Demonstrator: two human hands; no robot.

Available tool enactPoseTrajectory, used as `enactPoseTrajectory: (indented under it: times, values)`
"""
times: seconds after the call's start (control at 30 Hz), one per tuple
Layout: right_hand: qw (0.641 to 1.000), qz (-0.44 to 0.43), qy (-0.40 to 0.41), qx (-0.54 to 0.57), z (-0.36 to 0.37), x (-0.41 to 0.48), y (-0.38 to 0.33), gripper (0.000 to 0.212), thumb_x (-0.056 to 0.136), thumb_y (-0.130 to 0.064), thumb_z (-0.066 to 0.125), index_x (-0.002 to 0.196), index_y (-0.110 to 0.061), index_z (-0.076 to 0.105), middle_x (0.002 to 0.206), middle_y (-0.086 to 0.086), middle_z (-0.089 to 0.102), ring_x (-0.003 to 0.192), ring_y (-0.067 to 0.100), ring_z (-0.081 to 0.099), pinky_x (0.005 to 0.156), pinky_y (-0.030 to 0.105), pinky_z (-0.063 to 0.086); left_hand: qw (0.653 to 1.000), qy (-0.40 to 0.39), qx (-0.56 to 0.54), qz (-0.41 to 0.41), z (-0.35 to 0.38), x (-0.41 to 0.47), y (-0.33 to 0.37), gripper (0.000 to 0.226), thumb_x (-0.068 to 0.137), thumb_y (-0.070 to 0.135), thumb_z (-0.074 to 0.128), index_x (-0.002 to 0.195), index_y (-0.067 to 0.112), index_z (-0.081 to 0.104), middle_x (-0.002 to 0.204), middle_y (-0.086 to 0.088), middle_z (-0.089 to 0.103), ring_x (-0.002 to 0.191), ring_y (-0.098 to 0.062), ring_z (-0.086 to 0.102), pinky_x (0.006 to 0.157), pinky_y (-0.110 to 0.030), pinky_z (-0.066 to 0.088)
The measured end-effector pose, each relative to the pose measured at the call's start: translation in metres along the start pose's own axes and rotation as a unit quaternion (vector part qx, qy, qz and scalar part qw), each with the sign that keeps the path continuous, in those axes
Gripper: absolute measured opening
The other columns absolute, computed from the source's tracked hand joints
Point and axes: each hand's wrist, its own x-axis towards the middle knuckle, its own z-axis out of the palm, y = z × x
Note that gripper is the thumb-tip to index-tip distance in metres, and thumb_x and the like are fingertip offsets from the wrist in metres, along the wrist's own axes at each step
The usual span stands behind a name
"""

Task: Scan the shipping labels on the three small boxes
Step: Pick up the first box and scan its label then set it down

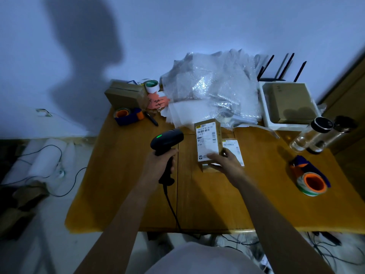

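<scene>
A small cardboard box [207, 135] with a white shipping label on top sits near the middle of the wooden table [122, 194]. My right hand [225, 161] grips its near end. A second labelled box [235, 149] lies just behind my right hand, partly hidden. My left hand [160, 165] is closed around the handle of a black barcode scanner [167, 139], whose head points right towards the box's label. A green light glows on the scanner's top. Its cable runs off the table's front edge.
Bubble wrap [213, 89] is heaped at the back. A white tray [264, 107] holding a cardboard box stands back right, glass bottles [312, 135] beside it. Tape dispensers lie at right [310, 178] and back left [128, 115], with cardboard boxes [124, 93] behind.
</scene>
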Motion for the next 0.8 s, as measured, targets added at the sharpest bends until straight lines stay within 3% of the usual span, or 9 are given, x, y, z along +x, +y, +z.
enactPoseTrajectory:
  times: [0.17, 0.43, 0.57, 0.8]
  values:
    - [0.999, 0.035, -0.008, 0.014, 0.017, 0.004, 0.012, 0.055, 0.084, -0.02, 0.081, 0.131, -0.007, 0.057, 0.122, 0.014, 0.072, 0.11, 0.027, 0.073, 0.097, 0.044, 0.059, 0.999, 0.035, -0.028, -0.029, -0.012, 0.003, -0.009, 0.021, 0.085, 0.024, 0.077, 0.094, 0.009, 0.066, 0.066, -0.003, 0.063, 0.052, -0.015, 0.058, 0.057, -0.03, 0.051]
    - [0.992, 0.097, -0.013, 0.075, 0.046, 0.005, 0.03, 0.059, 0.084, -0.024, 0.081, 0.134, -0.004, 0.054, 0.123, 0.016, 0.071, 0.112, 0.029, 0.071, 0.092, 0.04, 0.061, 0.996, 0.06, -0.029, -0.056, -0.023, 0.002, -0.025, 0.017, 0.087, 0.023, 0.075, 0.081, 0.011, 0.065, 0.063, -0.002, 0.062, 0.049, -0.015, 0.056, 0.057, -0.03, 0.05]
    - [0.986, 0.13, -0.013, 0.103, 0.06, 0.006, 0.038, 0.048, 0.09, -0.025, 0.076, 0.129, -0.007, 0.056, 0.12, 0.017, 0.072, 0.11, 0.032, 0.072, 0.087, 0.042, 0.062, 0.995, 0.069, -0.031, -0.063, -0.028, 0.003, -0.03, 0.019, 0.086, 0.025, 0.076, 0.082, 0.01, 0.066, 0.063, -0.003, 0.062, 0.05, -0.016, 0.056, 0.057, -0.031, 0.05]
    - [0.976, 0.178, -0.011, 0.126, 0.077, 0.014, 0.057, 0.051, 0.095, -0.031, 0.07, 0.137, -0.006, 0.056, 0.131, 0.02, 0.066, 0.119, 0.035, 0.066, 0.096, 0.046, 0.059, 0.993, 0.085, -0.045, -0.075, -0.039, 0.003, -0.034, 0.017, 0.086, 0.023, 0.076, 0.08, 0.011, 0.066, 0.061, -0.002, 0.061, 0.051, -0.016, 0.055, 0.061, -0.032, 0.048]
